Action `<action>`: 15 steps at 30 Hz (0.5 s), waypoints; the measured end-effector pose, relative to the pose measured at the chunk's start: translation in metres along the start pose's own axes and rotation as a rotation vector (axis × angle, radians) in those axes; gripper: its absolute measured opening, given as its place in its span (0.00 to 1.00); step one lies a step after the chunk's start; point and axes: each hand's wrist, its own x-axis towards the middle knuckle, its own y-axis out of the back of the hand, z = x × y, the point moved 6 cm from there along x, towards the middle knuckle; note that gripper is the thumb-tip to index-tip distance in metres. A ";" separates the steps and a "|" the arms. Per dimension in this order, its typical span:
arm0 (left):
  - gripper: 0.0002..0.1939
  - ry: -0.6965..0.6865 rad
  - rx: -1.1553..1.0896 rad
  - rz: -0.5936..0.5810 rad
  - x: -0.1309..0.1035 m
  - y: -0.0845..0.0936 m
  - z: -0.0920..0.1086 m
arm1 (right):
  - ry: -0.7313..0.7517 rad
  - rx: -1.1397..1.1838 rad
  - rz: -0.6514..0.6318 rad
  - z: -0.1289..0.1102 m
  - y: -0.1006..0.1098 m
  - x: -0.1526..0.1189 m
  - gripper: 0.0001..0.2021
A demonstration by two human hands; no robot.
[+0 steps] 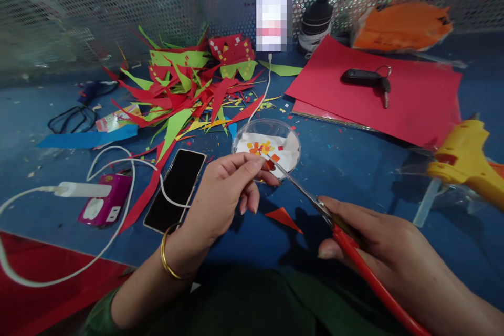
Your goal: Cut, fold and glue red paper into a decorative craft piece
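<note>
Between the thumb and fingers of my left hand (232,189) is a small orange paper piece (270,164), pinched just over the rim of a round clear plastic dish (298,155). My right hand (386,247) grips red-handled scissors (348,247), whose blades point up and left with the tips beside that piece. White paper lines the dish, and on it lie several small orange, yellow and red paper squares (262,148). An orange paper triangle (283,219) lies on the blue table below the dish, between my hands.
Red and green paper scraps (181,89) are heaped at back left. A dark phone (175,186), a purple charger (106,205) and white cables lie left. Red sheets (334,84) carry a key (384,89). A yellow glue gun (460,152) stands right; black thread spool (317,16) behind.
</note>
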 end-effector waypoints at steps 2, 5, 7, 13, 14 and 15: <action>0.07 -0.007 0.021 0.012 0.000 0.001 0.000 | -0.015 0.012 -0.011 0.000 -0.001 0.001 0.18; 0.06 -0.011 0.040 0.015 0.000 0.002 -0.001 | -0.033 0.025 -0.028 0.002 -0.003 0.001 0.19; 0.06 -0.011 0.046 0.015 0.000 0.003 -0.001 | -0.036 0.023 -0.026 0.002 -0.003 0.001 0.20; 0.06 -0.006 0.042 0.015 0.000 0.003 -0.001 | -0.053 0.034 -0.040 0.004 -0.003 -0.001 0.19; 0.06 -0.004 0.043 0.014 0.000 0.003 -0.001 | -0.060 0.037 -0.045 0.005 -0.004 -0.001 0.20; 0.06 -0.002 0.044 0.014 0.001 0.003 -0.001 | -0.066 0.042 -0.049 0.005 -0.004 -0.001 0.20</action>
